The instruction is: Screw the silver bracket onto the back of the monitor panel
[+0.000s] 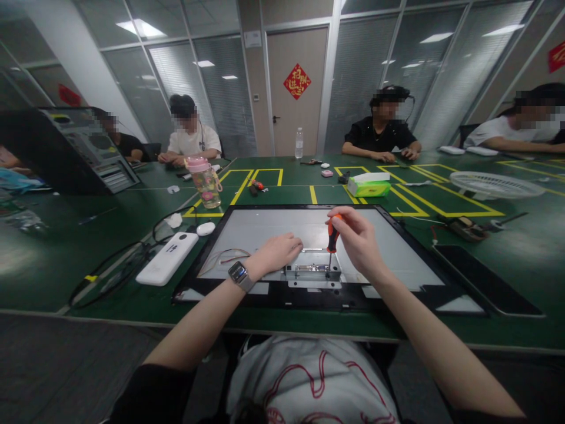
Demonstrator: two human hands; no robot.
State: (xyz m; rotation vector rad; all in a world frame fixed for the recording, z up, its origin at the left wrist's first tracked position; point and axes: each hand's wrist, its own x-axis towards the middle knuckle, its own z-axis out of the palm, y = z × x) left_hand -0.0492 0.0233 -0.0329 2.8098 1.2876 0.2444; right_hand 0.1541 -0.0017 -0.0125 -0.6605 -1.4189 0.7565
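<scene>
A flat screen panel (pixel 269 222) with a black frame lies on the green table in front of me. Near its closest edge sits a metal bracket (pixel 313 284). My right hand (pixel 359 238) is closed round the handle of an orange-and-black screwdriver (pixel 333 237). The screwdriver stands nearly upright, its shaft reaching down to the bracket's right part. At the bracket's left end is my left hand (pixel 276 256), its fingers bent and held together against the metal; the fingertips are partly hidden. Thin wires (pixel 227 254) run over the panel left of that hand.
Left of the panel lie a white power bank (pixel 168 259), a white case (pixel 205 228) and black cables (pixel 117 268). A dark tablet-like slab (pixel 485 280) lies right. Beyond are a pink-lidded bottle (pixel 206 184), a green tissue pack (pixel 368 185), a racket (pixel 497 184) and several seated people.
</scene>
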